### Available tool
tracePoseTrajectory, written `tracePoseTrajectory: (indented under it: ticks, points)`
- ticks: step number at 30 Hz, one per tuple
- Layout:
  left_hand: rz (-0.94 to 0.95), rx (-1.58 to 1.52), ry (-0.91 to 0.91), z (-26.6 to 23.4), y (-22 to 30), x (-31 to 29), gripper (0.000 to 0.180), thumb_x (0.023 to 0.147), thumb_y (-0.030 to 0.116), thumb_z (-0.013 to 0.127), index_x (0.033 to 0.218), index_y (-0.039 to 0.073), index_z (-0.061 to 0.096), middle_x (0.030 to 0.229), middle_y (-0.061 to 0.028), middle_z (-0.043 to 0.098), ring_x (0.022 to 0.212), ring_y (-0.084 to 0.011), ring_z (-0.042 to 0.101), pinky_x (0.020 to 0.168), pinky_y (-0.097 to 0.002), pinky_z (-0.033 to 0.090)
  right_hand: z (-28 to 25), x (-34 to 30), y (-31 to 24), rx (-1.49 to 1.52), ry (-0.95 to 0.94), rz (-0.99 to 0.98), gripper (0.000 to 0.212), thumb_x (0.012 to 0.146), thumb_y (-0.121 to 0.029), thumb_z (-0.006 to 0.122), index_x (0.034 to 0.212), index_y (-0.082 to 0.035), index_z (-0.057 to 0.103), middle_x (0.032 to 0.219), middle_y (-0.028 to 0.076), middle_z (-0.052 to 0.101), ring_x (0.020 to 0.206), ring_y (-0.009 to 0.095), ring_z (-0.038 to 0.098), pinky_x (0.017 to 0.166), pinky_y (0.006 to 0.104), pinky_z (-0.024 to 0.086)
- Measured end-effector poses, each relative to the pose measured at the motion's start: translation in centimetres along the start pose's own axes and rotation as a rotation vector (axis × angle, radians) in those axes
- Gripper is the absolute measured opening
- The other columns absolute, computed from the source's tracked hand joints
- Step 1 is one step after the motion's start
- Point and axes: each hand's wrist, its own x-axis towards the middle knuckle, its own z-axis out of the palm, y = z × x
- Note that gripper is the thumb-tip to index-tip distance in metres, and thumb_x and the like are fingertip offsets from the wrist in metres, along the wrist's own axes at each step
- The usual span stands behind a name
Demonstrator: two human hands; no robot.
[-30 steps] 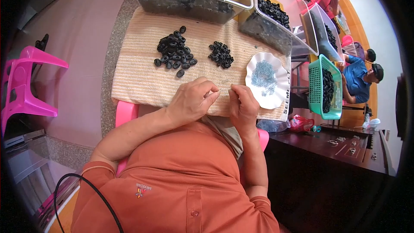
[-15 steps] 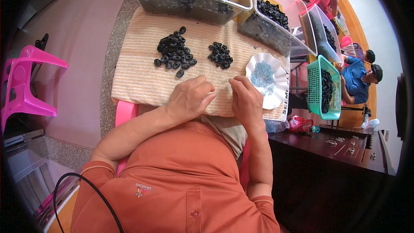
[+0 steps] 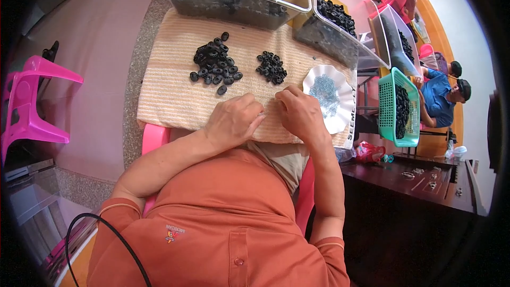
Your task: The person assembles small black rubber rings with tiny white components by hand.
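My left hand (image 3: 234, 120) rests low over the striped towel (image 3: 172, 90), fingers curled and thumb pressed against them. Anything in that pinch is hidden. Just to its right, my right hand (image 3: 303, 112) is also closed, fingertips bent down close to the towel, and what they hold cannot be made out. Beyond my left hand lies a pile of oval black plastic pieces with holes (image 3: 215, 62). A smaller heap of little black ring-like pieces (image 3: 271, 68) sits beyond the gap between the hands. Right of my right hand stands a white wavy-rimmed dish (image 3: 345, 107) of tiny bluish bits (image 3: 324, 93).
Two clear bins (image 3: 234, 10) (image 3: 329, 42) full of black pieces line the far edge. At right are a green basket (image 3: 388, 114) and a dark table (image 3: 382, 180). People (image 3: 441, 98) sit farther off. A pink stool (image 3: 34, 106) stands left.
My right hand has shifted slightly left, toward my left hand, and turned so its back shows more. My left hand has hardly moved. The piles look the same.
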Motion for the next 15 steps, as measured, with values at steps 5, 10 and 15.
tracePoseTrajectory:
  ticks: [5, 10, 15]
  points:
    - [0.066, 0.123, 0.007, -0.1, -0.2, 0.4, 0.013, 0.09, 0.017, 0.071, 0.094, 0.006, 0.065, 0.086, -0.0135, 0.058, 0.077, -0.0336, 0.065, 0.066, -0.0436, 0.053, 0.1, -1.1, 0.0, 0.167, 0.221, 0.067, 0.013, 0.085, -0.006, 0.067, 0.098, -0.007, 0.069, 0.095, 0.013, 0.068, 0.079, 0.036, 0.07, 0.067, 0.045, 0.057]
    - [0.079, 0.192, -0.016, 0.4, -0.3, 1.2, 0.014, 0.091, 0.018, 0.071, 0.093, 0.006, 0.065, 0.086, -0.0132, 0.058, 0.078, -0.033, 0.065, 0.067, -0.0436, 0.054, 0.2, -2.1, 0.1, 0.241, 0.307, 0.098, 0.012, 0.087, -0.005, 0.069, 0.099, -0.007, 0.069, 0.095, 0.012, 0.068, 0.077, 0.036, 0.069, 0.067, 0.0443, 0.057]
    - [0.073, 0.188, -0.029, 0.2, -0.1, 1.4, 0.014, 0.09, 0.018, 0.071, 0.094, 0.006, 0.064, 0.087, -0.013, 0.059, 0.079, -0.0334, 0.066, 0.067, -0.044, 0.054, 0.6, -2.4, -0.2, 0.232, 0.323, 0.062, 0.014, 0.087, 0.002, 0.07, 0.1, -0.001, 0.068, 0.092, 0.016, 0.068, 0.078, 0.036, 0.069, 0.066, 0.0412, 0.054]
